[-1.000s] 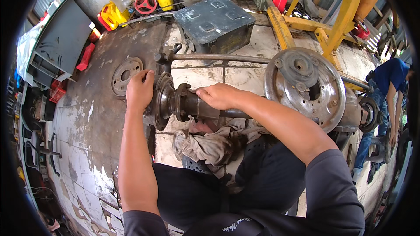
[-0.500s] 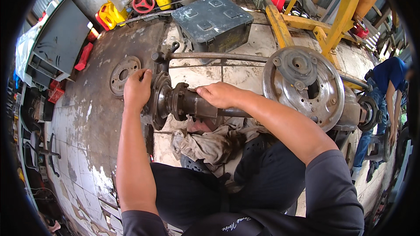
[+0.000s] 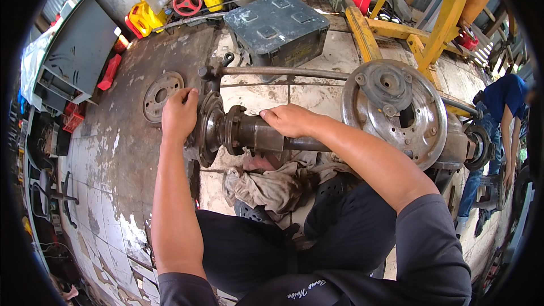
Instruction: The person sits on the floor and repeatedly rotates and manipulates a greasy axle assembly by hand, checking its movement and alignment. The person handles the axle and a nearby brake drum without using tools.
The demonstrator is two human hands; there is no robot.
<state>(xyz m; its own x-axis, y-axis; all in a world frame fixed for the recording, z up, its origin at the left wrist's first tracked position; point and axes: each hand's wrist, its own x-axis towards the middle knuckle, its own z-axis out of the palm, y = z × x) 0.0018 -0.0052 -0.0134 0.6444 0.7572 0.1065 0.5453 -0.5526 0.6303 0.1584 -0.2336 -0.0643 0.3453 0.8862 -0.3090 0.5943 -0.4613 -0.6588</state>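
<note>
Axle tube [image 3: 268, 137] runs left–right; right hand [image 3: 290, 120] lies over it, left hand [image 3: 180, 115] at left-end hub flange [image 3: 212, 127], both grips hidden.

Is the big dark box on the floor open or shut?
Shut: the lid lies flat across the box, covering its top. Whether it is full or empty, I cannot tell; the inside is hidden.

Pale script lettering [image 3: 306, 288] across the front of a dark shirt [image 3: 433, 249]

A greasy axle [image 3: 267, 137], yellow frame [image 3: 361, 35] and stained floor [image 3: 122, 113] show a repair workshop.
</note>
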